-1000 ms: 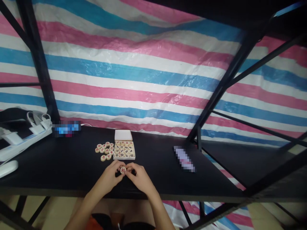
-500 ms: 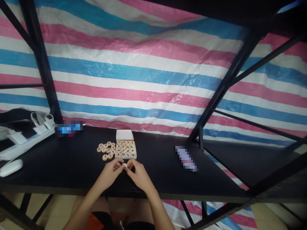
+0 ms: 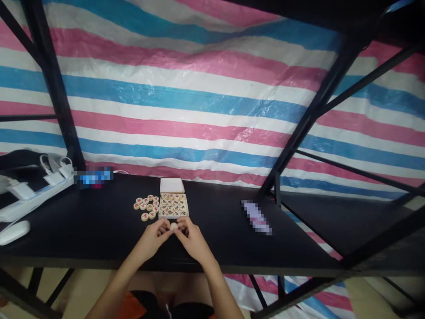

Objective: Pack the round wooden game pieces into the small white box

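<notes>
We see our left hand [image 3: 153,239] and our right hand [image 3: 192,241] brought together over the near edge of the black tabletop [image 3: 83,230], fingertips closed from both sides on one small round pale wooden game disc [image 3: 173,226]. The disc sits between the two sets of fingertips, its face too small for us to read. Directly at twelve o'clock from the disc, just beyond our fingers, lies a shallow square cream box [image 3: 173,206] filled with rows of similar discs marked in red and black. At twelve o'clock from that box, touching its far edge, lies a plain white square lid [image 3: 171,185]. At nine o'clock from the box, just beside it, a loose cluster of round wooden discs with red characters [image 3: 146,206] rests on the tabletop. Well apart at nine o'clock we find a white computer mouse [image 3: 13,231] and, beyond it, a white power strip with plugs [image 3: 33,195]. Behind everything hangs a pink, blue and white striped tarpaulin [image 3: 199,102].
</notes>
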Motion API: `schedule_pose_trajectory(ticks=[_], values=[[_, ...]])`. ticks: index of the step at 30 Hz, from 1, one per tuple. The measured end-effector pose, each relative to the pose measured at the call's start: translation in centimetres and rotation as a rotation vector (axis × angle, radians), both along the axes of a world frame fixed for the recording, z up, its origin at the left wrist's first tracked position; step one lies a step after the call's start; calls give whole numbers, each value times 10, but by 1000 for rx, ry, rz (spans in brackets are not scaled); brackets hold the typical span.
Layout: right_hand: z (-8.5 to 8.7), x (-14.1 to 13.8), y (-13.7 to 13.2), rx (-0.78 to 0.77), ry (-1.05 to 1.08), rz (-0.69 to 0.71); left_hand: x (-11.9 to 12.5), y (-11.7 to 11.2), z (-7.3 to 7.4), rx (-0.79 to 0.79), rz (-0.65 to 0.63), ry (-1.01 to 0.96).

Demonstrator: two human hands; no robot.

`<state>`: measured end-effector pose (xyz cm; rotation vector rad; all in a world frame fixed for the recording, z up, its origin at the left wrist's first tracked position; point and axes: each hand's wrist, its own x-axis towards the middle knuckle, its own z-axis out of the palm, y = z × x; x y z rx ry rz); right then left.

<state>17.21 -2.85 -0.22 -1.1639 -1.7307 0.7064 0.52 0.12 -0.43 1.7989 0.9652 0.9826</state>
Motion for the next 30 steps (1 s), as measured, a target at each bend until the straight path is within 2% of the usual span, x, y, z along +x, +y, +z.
schedule_pose_trajectory(ticks=[8,13,17,22,30], values=[[-1,1,2,36,-39,-17,0,0,0,-47,75,-26],[2,1,1,137,-26,30,0,-1,5,-39,-14,43],[1,1,1,126,-30,71,0,-3,9,-49,-44,16],[-2,1,1,53,-26,14,0,-5,12,-71,-31,9],[-2,0,1,-4,36,-16,-1,-2,6,-94,-37,-48]])
